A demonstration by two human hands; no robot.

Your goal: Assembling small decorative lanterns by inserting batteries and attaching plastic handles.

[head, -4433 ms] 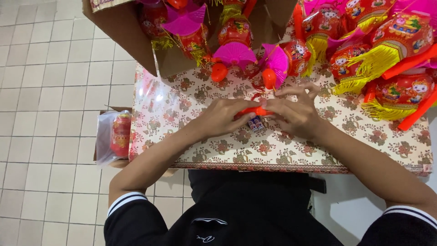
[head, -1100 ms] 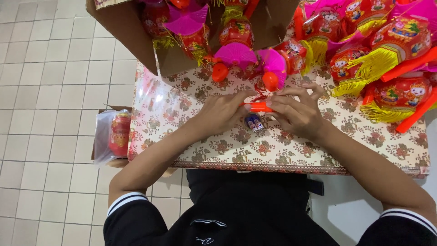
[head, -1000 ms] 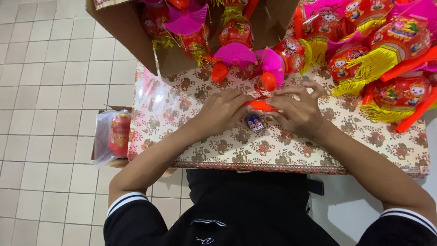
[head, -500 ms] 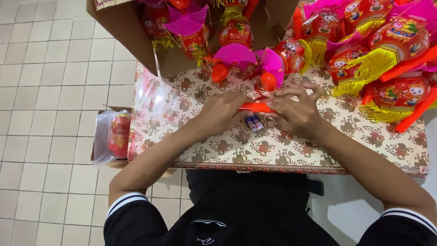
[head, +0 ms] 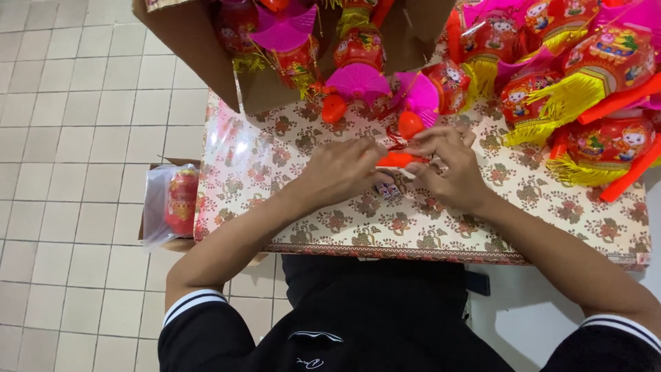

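Head view: my left hand [head: 341,169] and right hand [head: 444,165] meet over the floral worktop [head: 330,227], both pinching an orange rod [head: 399,160] between fingertips; a small dark piece [head: 387,191] lies just beneath. Left of the worktop, a low box [head: 155,234] holds a bagged red lantern [head: 181,200]. Farther off, a cardboard box [head: 200,48] holds lanterns with pink fans [head: 286,31]; more lanterns [head: 592,62] pile at right. Pale floor tiles [head: 76,138] surround.

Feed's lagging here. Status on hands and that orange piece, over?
Left hand and right hand both pinching the orange plastic piece over the floral tablecloth. Small batteries beneath. Nothing blocking.
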